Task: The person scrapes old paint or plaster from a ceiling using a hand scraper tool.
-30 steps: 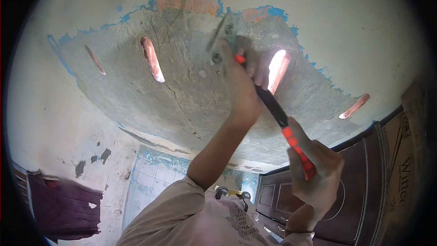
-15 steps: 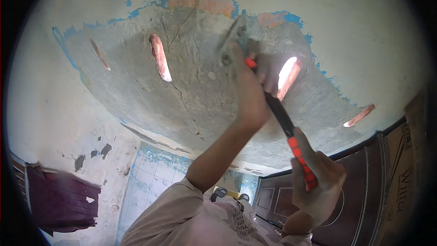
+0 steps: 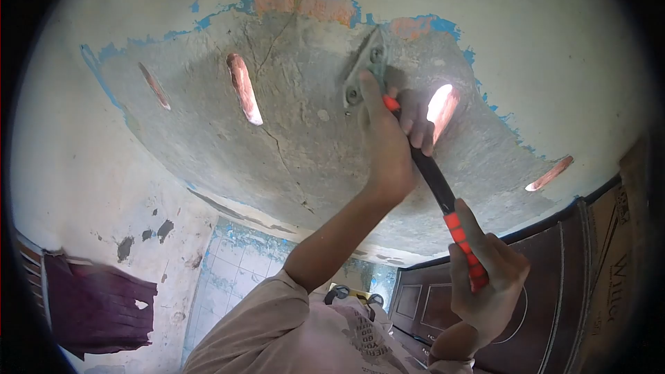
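Observation:
A long-handled scraper (image 3: 435, 179) with a black shaft and red grip sections lies diagonally across the bare grey wall patch (image 3: 312, 145). Its wide, flat head (image 3: 365, 73), with two round fasteners, is against the upper part of the patch. My left hand (image 3: 395, 131) is wrapped round the shaft just below the head, thumb pointing up toward it. Lower down at the right, my right hand (image 3: 488, 277) grips the red end of the handle, one finger stretched along it.
Several elongated openings, one of them bright (image 3: 440, 107), cut through the wall. Blue and orange paint edges the grey patch. A dark door (image 3: 547, 284) and a cardboard box (image 3: 609, 270) stand at the right. Purple cloth (image 3: 100, 305) hangs at the left, near a tiled floor (image 3: 225, 263).
The scraper head has shifted slightly right and down along the wall. Both my hands have moved a little the same way, still holding the tool.

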`<state>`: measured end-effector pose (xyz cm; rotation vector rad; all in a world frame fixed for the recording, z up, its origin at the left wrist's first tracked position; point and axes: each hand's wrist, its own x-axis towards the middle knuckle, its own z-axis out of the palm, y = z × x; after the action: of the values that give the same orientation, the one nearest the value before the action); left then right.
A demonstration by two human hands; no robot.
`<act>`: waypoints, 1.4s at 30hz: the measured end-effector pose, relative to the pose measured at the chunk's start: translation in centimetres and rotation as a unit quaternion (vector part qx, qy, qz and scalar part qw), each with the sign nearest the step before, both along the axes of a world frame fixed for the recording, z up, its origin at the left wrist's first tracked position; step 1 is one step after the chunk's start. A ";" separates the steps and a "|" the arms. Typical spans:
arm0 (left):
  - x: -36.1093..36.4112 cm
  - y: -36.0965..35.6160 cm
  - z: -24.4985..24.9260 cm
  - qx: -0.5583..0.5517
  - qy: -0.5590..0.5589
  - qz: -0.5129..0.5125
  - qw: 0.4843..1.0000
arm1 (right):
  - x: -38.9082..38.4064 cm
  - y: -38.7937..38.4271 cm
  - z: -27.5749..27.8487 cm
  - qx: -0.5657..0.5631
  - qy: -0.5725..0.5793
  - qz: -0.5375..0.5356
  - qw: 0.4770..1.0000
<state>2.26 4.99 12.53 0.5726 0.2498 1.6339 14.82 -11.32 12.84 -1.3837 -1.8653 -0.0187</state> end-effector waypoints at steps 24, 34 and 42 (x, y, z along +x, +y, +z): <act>-2.8 0.8 0.4 -0.016 0.016 0.042 0.999 | -2.0 1.7 -0.7 0.017 0.010 0.039 0.999; -2.3 1.2 -0.3 0.036 0.001 0.017 0.999 | -1.7 0.8 -0.8 0.018 -0.004 0.012 1.000; -2.6 1.1 0.4 -0.007 -0.005 0.041 0.999 | -1.9 1.6 -0.7 -0.003 0.018 0.026 0.999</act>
<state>-0.35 6.05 12.92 0.5495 0.2805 1.7130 12.91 -9.72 12.18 -1.3303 -1.8732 0.0380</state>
